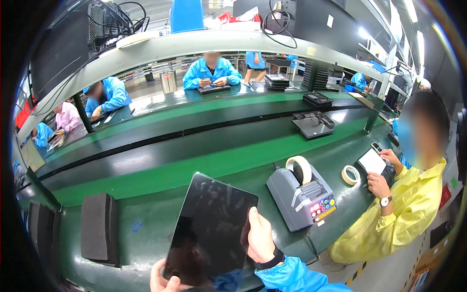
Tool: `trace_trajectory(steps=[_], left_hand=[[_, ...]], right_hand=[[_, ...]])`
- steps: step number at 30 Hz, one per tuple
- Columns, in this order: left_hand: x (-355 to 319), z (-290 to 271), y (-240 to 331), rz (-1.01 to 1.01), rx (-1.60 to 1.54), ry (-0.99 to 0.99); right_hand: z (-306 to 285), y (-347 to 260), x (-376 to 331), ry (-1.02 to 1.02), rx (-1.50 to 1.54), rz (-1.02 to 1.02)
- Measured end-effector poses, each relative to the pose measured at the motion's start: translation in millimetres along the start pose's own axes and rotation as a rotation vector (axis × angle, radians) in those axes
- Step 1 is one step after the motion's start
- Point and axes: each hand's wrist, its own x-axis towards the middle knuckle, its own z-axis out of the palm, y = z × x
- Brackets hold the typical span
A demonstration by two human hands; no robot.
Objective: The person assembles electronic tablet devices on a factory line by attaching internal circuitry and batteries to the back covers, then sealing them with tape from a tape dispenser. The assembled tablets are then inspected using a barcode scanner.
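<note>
The person's two hands hold a dark glossy tablet panel (210, 231) up over the near edge of the green tabletop (146, 228), tilted so that its face mirrors the room. The right hand (260, 238) is closed on the panel's right edge, thumb on the glass and fingers hidden behind; the left hand (163, 280) pinches the lower left corner, only its fingertips showing at the bottom of the picture. The grip looks thin: both hands bear on edges and a corner, so a slip of the left fingers would probably let the panel swing down and strike the tabletop or the black foam block (99, 228) lying to the left. The thumb on the glass is likely to leave a smear. Just to the right stands a grey tape dispenser (301, 197) with a roll on top, near enough that a careless turn of the panel could knock its corner against the housing. A loose tape roll (350, 174) lies further right, beside a person in a yellow coat (399, 214) who handles a small white-screened device (372, 161); a sideways reach from there could jog the right arm.
</note>
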Motion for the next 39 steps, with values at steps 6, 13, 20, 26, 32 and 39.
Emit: trace_trajectory(steps=[6, 13, 20, 26, 32, 39], left_hand=[[30, 30, -4, 0.418, 0.244, 0.626], [26, 14, -2, 0.482, 0.195, 0.598], [17, 15, -2, 0.631, 0.140, 0.376], [13, 22, 1, 0.534, 0.120, 0.178], [11, 24, 6, 0.499, 0.026, 0.060], [8, 25, 5, 0.506, 0.061, 0.059]], right_hand=[[9, 11, -40, -0.067, 0.113, 0.094], [-87, -15, -68, -0.194, -0.088, 0.100], [-157, -57, -35, 0.252, -0.026, -0.199], [-168, -69, -35, 0.484, -0.372, -0.403], [-78, -137, -45, -0.388, -0.783, -0.901], [76, -129, -48, -1.365, -1.235, -1.114]])
